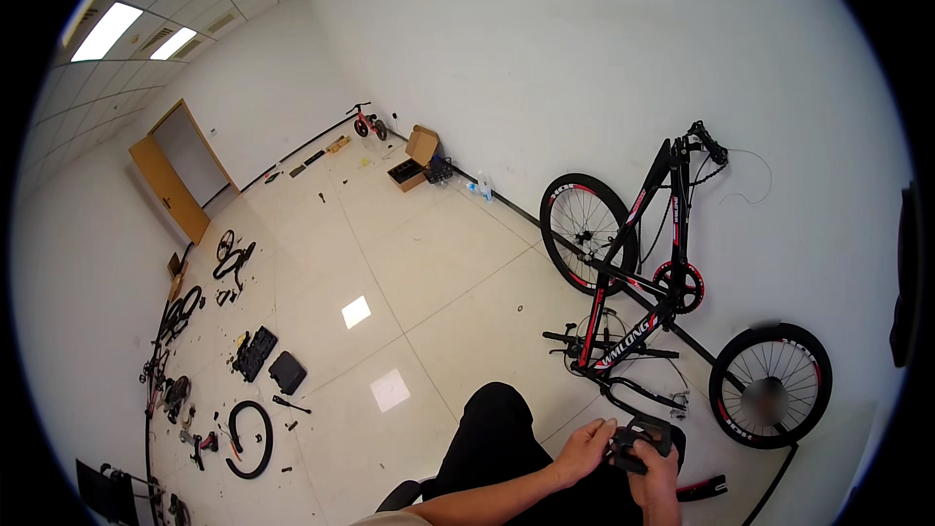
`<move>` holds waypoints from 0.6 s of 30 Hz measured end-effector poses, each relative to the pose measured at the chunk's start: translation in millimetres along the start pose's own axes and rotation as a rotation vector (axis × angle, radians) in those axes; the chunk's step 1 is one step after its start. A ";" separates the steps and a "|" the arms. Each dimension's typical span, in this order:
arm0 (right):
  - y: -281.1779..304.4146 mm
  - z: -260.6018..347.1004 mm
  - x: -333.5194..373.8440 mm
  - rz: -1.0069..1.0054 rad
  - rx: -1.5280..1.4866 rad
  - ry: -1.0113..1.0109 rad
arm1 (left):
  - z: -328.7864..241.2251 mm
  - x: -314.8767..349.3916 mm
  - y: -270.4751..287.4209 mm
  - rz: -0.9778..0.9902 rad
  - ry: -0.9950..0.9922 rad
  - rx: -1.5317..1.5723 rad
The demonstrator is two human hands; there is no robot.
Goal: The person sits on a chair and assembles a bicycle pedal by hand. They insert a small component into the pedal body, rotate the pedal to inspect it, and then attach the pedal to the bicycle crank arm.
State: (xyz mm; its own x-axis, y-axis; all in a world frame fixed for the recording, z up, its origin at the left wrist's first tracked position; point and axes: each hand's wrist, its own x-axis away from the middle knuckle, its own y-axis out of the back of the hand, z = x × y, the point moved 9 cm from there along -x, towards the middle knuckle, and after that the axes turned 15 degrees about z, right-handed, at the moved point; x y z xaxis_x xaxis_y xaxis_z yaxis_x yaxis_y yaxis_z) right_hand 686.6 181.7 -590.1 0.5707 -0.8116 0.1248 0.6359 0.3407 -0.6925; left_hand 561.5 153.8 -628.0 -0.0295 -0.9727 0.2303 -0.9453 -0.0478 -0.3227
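My left hand [582, 450] and my right hand [654, 475] meet low in the head view, both gripping a small black part [638, 438], which looks like a bicycle component. Its exact shape is hard to tell. Just beyond my hands stands a black and red bicycle [648, 302], upside down against the white wall, both wheels up near the wall side. My black-trousered knee [497, 429] is to the left of my hands.
A black tool case [255, 353], a black pouch [287, 371], a loose tyre [249, 438] and small parts lie on the tiled floor at left. Open cardboard boxes [417, 161] and a small red bike [368, 123] sit far off by the wall. An orange door [170, 187] stands open.
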 end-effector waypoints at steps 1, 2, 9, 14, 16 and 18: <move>2.0 -0.5 0.9 -0.013 0.022 0.007 | 2.5 0.8 -2.9 0.022 0.066 0.061; 4.0 0.1 1.1 -0.016 0.074 0.015 | 3.7 3.3 -4.9 0.045 0.133 0.122; 4.6 6.6 0.4 0.089 0.350 -0.019 | 14.7 10.1 -6.1 0.161 0.463 0.267; 2.7 8.8 0.3 0.036 0.314 -0.031 | -1.3 8.6 -5.0 0.146 0.293 0.094; 7.1 10.1 -0.2 0.017 0.292 -0.005 | -10.6 8.2 -8.6 0.137 0.201 0.053; 5.2 13.1 -0.1 0.006 0.233 0.014 | -12.6 5.6 -9.1 0.112 0.129 0.063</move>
State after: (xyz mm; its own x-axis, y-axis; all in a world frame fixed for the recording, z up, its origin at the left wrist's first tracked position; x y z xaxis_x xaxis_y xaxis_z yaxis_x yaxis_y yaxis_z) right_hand 696.6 189.7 -584.4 0.5690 -0.8149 0.1104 0.7360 0.4448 -0.5103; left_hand 565.8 151.7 -612.2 -0.1788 -0.9358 0.3039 -0.9117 0.0415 -0.4087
